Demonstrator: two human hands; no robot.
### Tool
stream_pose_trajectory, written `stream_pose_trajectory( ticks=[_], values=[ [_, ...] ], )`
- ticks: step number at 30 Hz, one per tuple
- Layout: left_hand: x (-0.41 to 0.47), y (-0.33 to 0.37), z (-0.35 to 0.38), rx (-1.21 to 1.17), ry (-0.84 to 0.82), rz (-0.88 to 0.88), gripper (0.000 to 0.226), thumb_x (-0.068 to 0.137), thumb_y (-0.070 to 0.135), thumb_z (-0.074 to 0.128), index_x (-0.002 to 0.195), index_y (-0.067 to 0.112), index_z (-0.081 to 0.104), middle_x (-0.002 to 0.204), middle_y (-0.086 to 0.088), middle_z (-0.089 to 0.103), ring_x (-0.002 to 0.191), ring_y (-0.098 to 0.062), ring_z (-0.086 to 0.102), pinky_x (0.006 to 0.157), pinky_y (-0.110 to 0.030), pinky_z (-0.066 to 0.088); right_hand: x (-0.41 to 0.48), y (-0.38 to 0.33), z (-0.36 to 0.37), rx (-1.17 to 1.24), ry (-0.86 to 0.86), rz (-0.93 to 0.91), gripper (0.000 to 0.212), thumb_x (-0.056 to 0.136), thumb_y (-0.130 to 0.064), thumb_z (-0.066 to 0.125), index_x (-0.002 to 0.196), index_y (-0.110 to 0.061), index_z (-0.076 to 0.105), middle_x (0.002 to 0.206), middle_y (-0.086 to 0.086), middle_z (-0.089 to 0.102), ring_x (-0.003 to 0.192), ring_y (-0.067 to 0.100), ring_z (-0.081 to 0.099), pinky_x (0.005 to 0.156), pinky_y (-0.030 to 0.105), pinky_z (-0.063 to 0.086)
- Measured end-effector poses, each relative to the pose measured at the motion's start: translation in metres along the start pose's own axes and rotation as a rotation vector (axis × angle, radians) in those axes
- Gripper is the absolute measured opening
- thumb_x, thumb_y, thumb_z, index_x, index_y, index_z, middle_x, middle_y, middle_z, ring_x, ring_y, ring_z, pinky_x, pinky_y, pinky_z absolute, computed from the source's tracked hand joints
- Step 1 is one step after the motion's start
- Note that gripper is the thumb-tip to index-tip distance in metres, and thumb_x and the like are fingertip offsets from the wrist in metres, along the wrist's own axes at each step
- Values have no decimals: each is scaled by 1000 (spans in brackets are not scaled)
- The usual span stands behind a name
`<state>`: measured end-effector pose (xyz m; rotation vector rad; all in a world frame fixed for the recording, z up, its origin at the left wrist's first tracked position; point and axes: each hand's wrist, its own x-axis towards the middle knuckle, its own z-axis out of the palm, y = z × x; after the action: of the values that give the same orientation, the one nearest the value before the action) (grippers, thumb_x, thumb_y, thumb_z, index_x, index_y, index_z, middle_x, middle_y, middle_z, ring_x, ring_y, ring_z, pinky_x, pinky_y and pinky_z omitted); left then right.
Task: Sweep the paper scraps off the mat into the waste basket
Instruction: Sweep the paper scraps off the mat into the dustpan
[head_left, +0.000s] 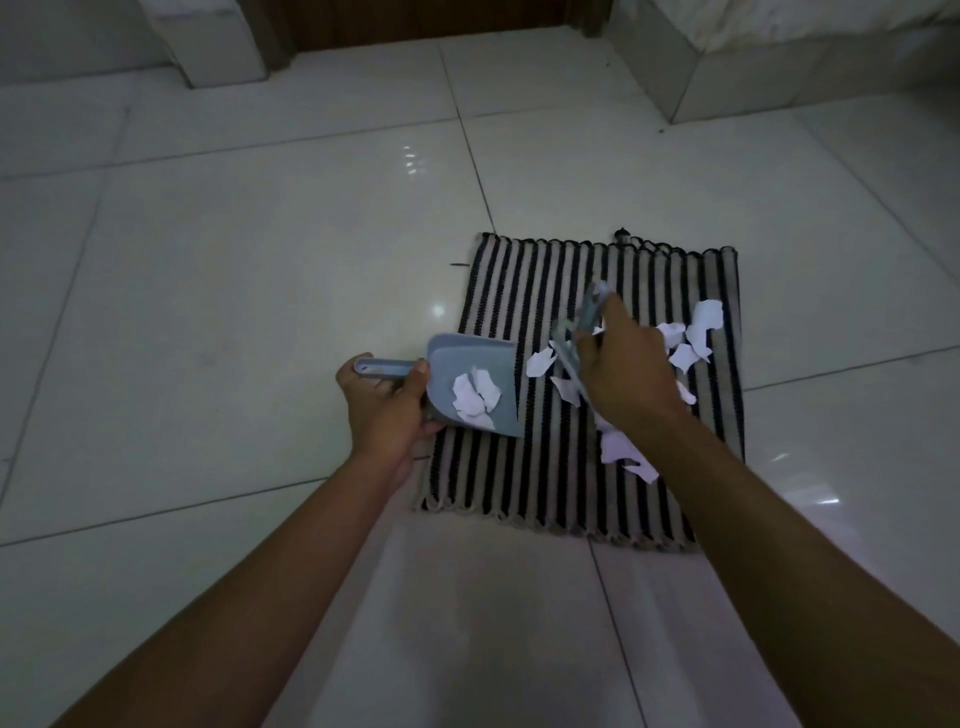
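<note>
A black-and-beige striped mat (519, 291) lies on the white tiled floor. My left hand (387, 410) grips the handle of a blue dustpan (457, 364), whose lip rests on the mat's left edge; a few white paper scraps (475, 397) lie inside it. My right hand (621, 366) is closed on a small blue hand brush (584, 325), blurred, over the middle of the mat. More white scraps (696, 332) are scattered on the mat to the right of that hand and below my right wrist (621, 449). No waste basket is in view.
Glossy white floor tiles (260, 260) surround the mat. A pale block-shaped furniture base (218, 47) stands at the far left, another (727, 67) at the far right, with dark wood (426, 21) between them.
</note>
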<state>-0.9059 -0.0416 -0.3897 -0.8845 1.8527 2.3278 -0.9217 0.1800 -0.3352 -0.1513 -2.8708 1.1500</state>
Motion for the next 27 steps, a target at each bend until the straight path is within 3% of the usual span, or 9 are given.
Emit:
stream_pose_trajectory(
  ticks=[2, 6, 11, 14, 15, 18, 22, 27],
  values=[
    [5, 4, 1, 10, -21, -21, 54, 94, 13, 70, 131, 23, 32, 114, -11, 66, 88, -22, 68, 62, -38, 62, 1, -6, 6, -77, -84, -112, 32, 100, -11, 47, 132, -3, 46, 90, 17, 65, 62, 20, 57, 50, 26, 45],
    [7, 6, -4, -2, -44, -43, 55, 93, 14, 71, 130, 28, 33, 111, -8, 65, 91, -24, 67, 62, -37, 62, 1, -6, 2, -21, -132, -130, 16, 100, -10, 49, 114, -3, 51, 71, 3, 55, 52, 4, 44, 42, 14, 37],
    [2, -5, -8, -37, -36, -44, 54, 92, 14, 73, 128, 25, 34, 114, -11, 64, 90, -23, 67, 64, -40, 61, -7, -7, 3, 64, -67, -63, 33, 101, -13, 46, 133, -7, 47, 107, 11, 66, 63, 5, 55, 42, 6, 40],
    [-4, -9, -8, -45, -31, -47, 57, 92, 14, 73, 132, 24, 34, 112, -12, 63, 83, -21, 66, 59, -36, 59, -20, -12, 19, 23, -117, -106, 28, 101, -20, 48, 127, -9, 50, 76, 5, 62, 57, 8, 54, 47, 22, 43],
    [-6, -9, -9, -44, -31, -45, 57, 92, 14, 73, 132, 24, 34, 112, -13, 63, 84, -22, 66, 59, -36, 59, -24, -14, 18, 38, -115, -87, 27, 101, -23, 48, 126, -10, 50, 75, 3, 61, 58, 10, 57, 48, 26, 46],
    [-13, -9, -18, -56, -24, -28, 54, 92, 11, 72, 128, 23, 34, 111, -14, 63, 84, -22, 66, 57, -35, 59, -38, -12, -1, 133, -65, 18, 24, 102, -25, 46, 124, -16, 49, 82, 1, 67, 60, 15, 66, 42, 21, 52],
    [-28, -16, -30, -62, -1, -7, 48, 93, 9, 70, 121, 24, 34, 104, -10, 64, 75, -14, 67, 53, -31, 57, -68, -1, -16, 118, 14, 97, 24, 100, -29, 48, 123, -20, 48, 73, -2, 66, 63, 17, 69, 47, 35, 57],
    [-46, -25, -31, -110, 16, -23, 47, 93, 8, 70, 118, 25, 33, 107, -13, 63, 86, -23, 67, 58, -38, 61, -98, -3, 11, 64, -71, 42, 23, 102, -30, 45, 123, -20, 47, 75, -1, 68, 55, 8, 65, 43, 24, 54]
  ],
)
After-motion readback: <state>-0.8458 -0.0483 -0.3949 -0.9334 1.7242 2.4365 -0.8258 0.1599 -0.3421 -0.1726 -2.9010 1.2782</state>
